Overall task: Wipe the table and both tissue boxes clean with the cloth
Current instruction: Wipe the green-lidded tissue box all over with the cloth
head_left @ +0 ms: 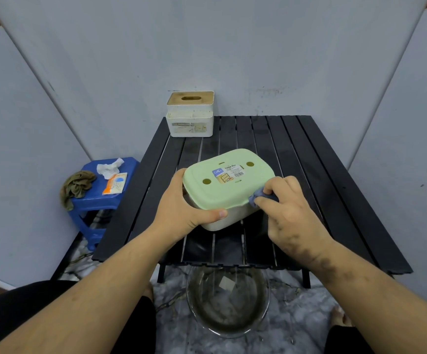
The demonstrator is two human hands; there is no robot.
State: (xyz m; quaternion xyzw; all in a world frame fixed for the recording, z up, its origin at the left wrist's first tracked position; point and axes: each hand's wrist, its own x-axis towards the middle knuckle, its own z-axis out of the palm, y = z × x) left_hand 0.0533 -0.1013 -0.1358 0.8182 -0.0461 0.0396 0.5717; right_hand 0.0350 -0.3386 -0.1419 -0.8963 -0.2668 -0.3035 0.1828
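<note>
- Soft, even, cool light from above; nothing blown out.
- Faint sheen on the black table [296, 159] slats; weak shadow under the box [229, 185].
- Wide-angle bending: wall panel edges lean outward.
- Slight softness overall; label print unreadable.

Legible markings: two tissue boxes

The sticker [228, 173] on the green tissue box [229, 183] reads "Tissue Box" beside a blue "CASA" logo, with a barcode whose digits, like the fine print, are too small to read. The white tissue box [189, 120] carries a front label reading "TISSUE", the following word blurred.
</note>
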